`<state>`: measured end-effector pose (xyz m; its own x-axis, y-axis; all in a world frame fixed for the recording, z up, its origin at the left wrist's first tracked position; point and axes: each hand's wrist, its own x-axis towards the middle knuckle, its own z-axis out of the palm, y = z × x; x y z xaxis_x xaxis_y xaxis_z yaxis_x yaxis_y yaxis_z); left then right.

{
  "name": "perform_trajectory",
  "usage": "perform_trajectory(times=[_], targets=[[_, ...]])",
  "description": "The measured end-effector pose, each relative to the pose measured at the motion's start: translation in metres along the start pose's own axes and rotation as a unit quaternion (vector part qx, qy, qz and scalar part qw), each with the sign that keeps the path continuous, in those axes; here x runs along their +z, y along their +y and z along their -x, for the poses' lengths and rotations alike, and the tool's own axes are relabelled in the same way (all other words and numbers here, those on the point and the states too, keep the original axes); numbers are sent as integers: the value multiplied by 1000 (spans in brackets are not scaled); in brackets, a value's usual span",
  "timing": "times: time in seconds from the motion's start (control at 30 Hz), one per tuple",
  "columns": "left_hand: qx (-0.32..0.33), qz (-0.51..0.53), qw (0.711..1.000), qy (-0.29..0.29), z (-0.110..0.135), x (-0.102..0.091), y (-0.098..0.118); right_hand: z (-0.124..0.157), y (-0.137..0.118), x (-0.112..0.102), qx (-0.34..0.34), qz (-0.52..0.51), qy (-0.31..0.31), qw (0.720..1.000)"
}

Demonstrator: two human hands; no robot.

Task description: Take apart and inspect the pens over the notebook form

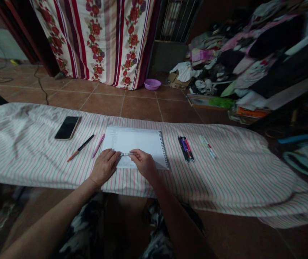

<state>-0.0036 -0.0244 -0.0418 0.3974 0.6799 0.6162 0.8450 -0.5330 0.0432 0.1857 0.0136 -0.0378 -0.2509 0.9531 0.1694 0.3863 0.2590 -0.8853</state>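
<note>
A spiral notebook (140, 138) lies open at a mostly blank white page, its coil along the right edge. Over its lower part, my right hand (143, 162) pinches one end of a slim, pale pen (126, 154). At the pen's other end are the closed fingertips of my left hand (105, 165), which rests across the page's lower left corner. The pen lies roughly level between both hands; its ends are hidden by fingers. Left of the notebook are a pink pen (98, 146) and a black-and-orange pen (80, 148).
A phone (67, 128) lies farther left on the striped cloth (232, 172). To the right are several dark and coloured pens (186, 149) and a white pen (208, 146). Beyond the cloth are a purple basin (152, 84), a floral curtain (110, 39) and piled clothes (224, 61).
</note>
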Motion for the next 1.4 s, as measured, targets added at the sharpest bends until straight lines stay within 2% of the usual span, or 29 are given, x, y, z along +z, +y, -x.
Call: perform_trajectory(times=[1.4], targets=[[-10, 10, 1000, -4, -1, -2, 1, -1, -5, -2, 3, 3, -6, 1000]])
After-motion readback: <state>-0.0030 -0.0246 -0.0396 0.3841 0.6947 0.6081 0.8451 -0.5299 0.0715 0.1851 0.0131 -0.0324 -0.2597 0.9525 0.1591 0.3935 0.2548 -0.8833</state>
